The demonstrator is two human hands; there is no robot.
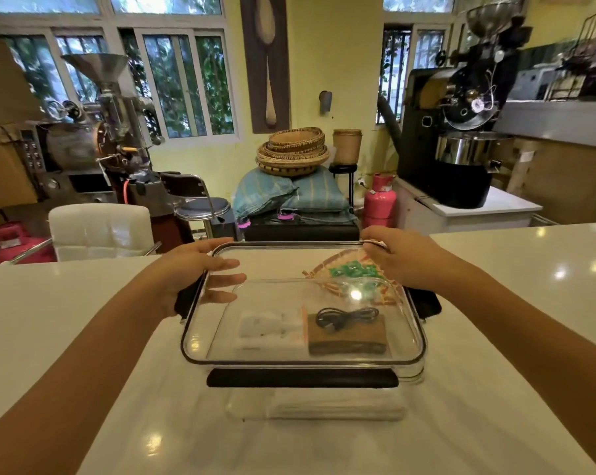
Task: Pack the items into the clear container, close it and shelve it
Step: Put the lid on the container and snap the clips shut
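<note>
A clear lid (262,265) with a dark rim and black side latches lies on top of the clear container (409,375) on the white table. My left hand (197,272) holds the lid's left edge with fingers spread over its top. My right hand (402,262) grips the lid's far right corner. Through the lid I see a white box (269,332), a brown cork-like block (348,337) with a coiled black cable (346,317) on it, and a woven tray with green pieces (351,270) behind them.
The white table (84,320) extends left, right and toward me. Beyond its far edge stand a white chair (99,231), a metal stool (200,204), coffee roasters, a pink gas cylinder (380,200) and stacked baskets (293,150) on cushions.
</note>
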